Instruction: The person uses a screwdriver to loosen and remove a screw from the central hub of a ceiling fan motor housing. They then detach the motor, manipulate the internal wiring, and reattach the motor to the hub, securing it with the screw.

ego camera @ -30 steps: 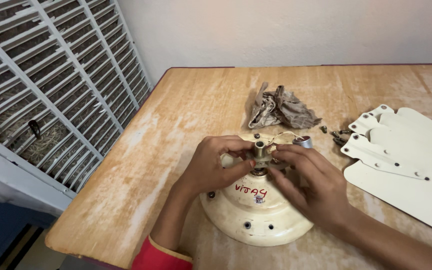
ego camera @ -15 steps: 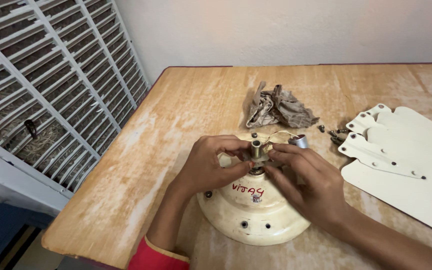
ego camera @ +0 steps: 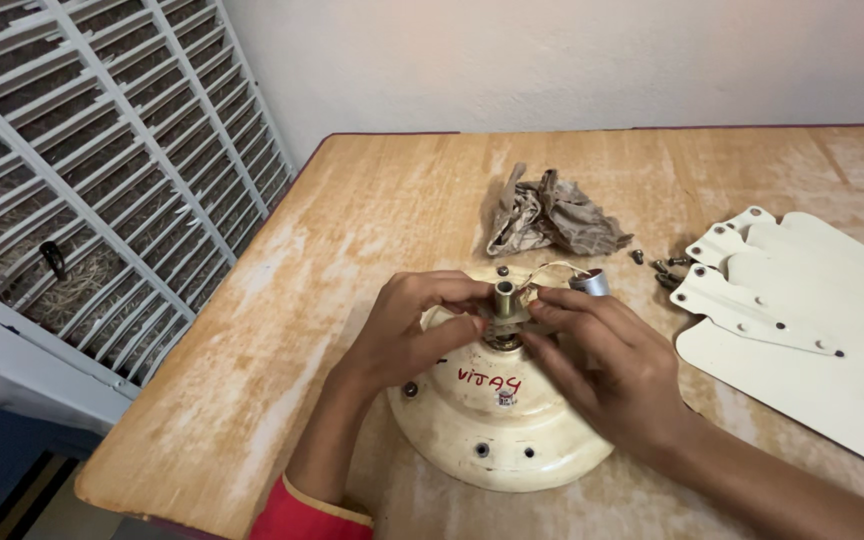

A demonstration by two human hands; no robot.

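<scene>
A cream round fan motor housing (ego camera: 497, 430) with red handwriting lies on the wooden table (ego camera: 372, 220). A short brass shaft (ego camera: 504, 298) stands up from its middle. My left hand (ego camera: 407, 330) and my right hand (ego camera: 602, 360) meet at the shaft, fingertips pinching a small metal part at its base. A grey cylindrical capacitor (ego camera: 590, 283) on a white wire lies just behind my right hand's fingers.
A crumpled brown rag (ego camera: 547, 215) lies behind the housing. Cream fan blades (ego camera: 802, 320) are stacked at the right, with loose screws (ego camera: 660, 265) beside them. A white louvred cooler panel (ego camera: 82, 180) stands off the table's left edge.
Both hands stay at the shaft. The view has shifted slightly; fingers have adjusted a little around the part at the shaft's base.
</scene>
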